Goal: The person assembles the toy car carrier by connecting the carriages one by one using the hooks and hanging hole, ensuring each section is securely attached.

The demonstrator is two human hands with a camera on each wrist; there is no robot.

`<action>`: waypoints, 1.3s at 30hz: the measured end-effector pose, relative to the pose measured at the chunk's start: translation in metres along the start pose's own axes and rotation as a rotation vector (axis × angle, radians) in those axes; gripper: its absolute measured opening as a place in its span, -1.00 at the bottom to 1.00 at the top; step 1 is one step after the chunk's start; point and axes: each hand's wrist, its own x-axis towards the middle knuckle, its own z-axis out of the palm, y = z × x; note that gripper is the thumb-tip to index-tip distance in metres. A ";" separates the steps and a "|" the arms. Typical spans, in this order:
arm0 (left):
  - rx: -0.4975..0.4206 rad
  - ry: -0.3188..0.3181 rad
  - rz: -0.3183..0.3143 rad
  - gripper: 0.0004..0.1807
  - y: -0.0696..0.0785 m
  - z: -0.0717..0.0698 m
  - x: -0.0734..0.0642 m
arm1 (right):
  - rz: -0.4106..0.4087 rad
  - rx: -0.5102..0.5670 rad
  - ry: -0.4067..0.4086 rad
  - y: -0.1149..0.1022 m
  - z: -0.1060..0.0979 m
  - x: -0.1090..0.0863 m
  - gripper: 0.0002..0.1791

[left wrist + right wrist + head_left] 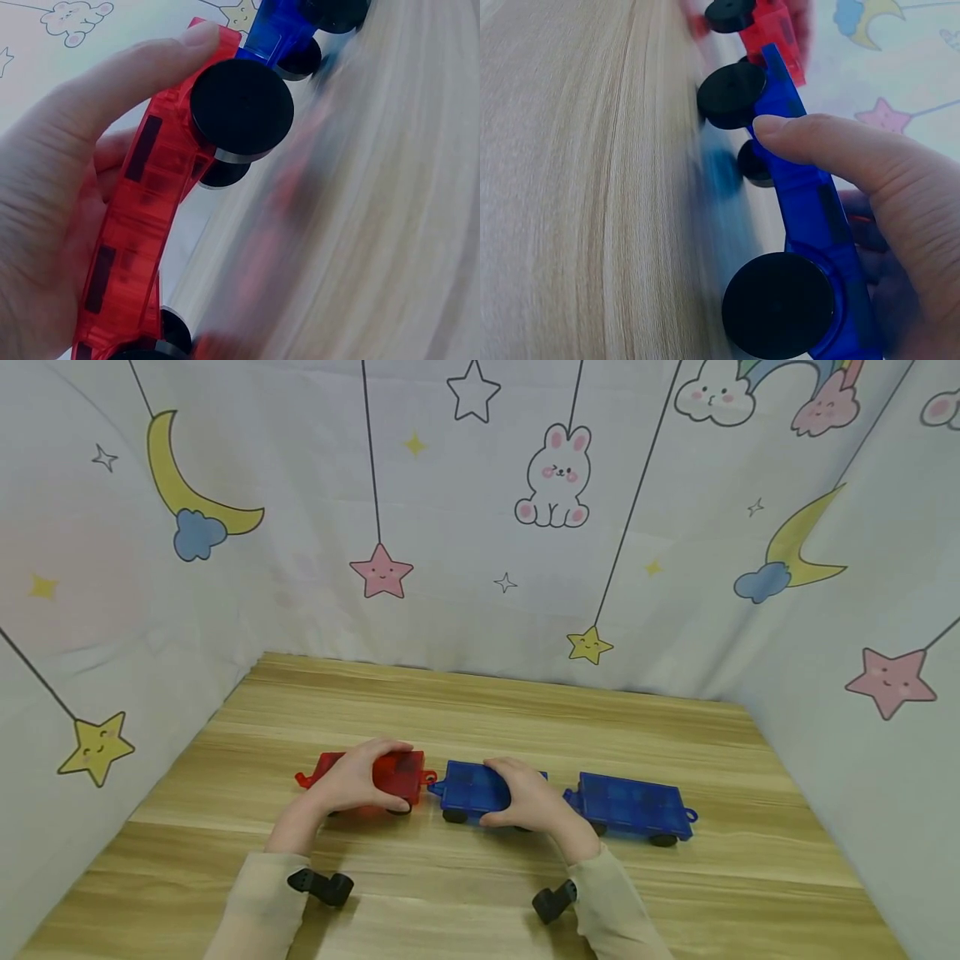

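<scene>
A translucent red toy car (408,772) with black wheels is gripped by my left hand (355,781), thumb on its near side and fingers over the far side. My right hand (534,799) holds a translucent blue toy car (471,787) the same way. The red ring (430,777) at the red car's right end and the blue hook (437,788) of the held blue car overlap in the head view. In the left wrist view the thumb presses on the red side (142,202) near a wheel. The right wrist view has the thumb on the blue side (799,184).
Just right of my right hand, a second blue toy car (633,806) stands on the wood-grain table (465,893), its ring pointing right. White cloth (465,627) printed with stars, moons and a rabbit encloses the back and sides. Each wrist wears a small black camera (322,887).
</scene>
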 end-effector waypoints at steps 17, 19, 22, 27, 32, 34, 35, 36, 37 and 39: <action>0.064 -0.005 0.025 -0.01 -0.001 0.002 0.002 | -0.001 -0.002 -0.003 0.003 0.001 0.001 -0.02; 0.070 -0.009 0.025 -0.01 -0.001 0.002 0.002 | -0.001 -0.005 -0.003 0.003 0.001 0.001 -0.02; 0.079 -0.012 0.028 0.00 0.001 0.003 0.002 | 0.000 -0.009 -0.002 0.003 0.001 0.001 -0.02; 0.096 -0.014 0.031 0.00 0.001 0.003 0.003 | -0.006 -0.014 -0.001 0.003 0.000 0.000 -0.01; 0.119 -0.009 0.039 0.00 0.002 0.003 0.003 | -0.003 -0.018 -0.003 0.002 0.000 0.000 -0.02; 0.131 -0.009 0.040 -0.01 0.002 0.003 0.002 | 0.001 -0.015 -0.006 0.001 0.000 0.000 -0.02; 0.138 -0.011 0.038 -0.01 0.003 0.003 0.002 | 0.002 -0.012 -0.006 0.001 0.000 -0.001 -0.02; 0.145 -0.012 0.037 0.00 0.003 0.003 0.002 | 0.004 -0.008 -0.007 0.001 0.000 -0.001 -0.02; 0.148 -0.015 0.034 -0.01 0.003 0.003 0.002 | 0.004 -0.009 -0.008 0.001 0.000 -0.001 -0.02; 0.159 -0.016 0.030 0.00 0.003 0.003 0.002 | 0.003 -0.011 -0.009 0.001 0.000 -0.001 -0.01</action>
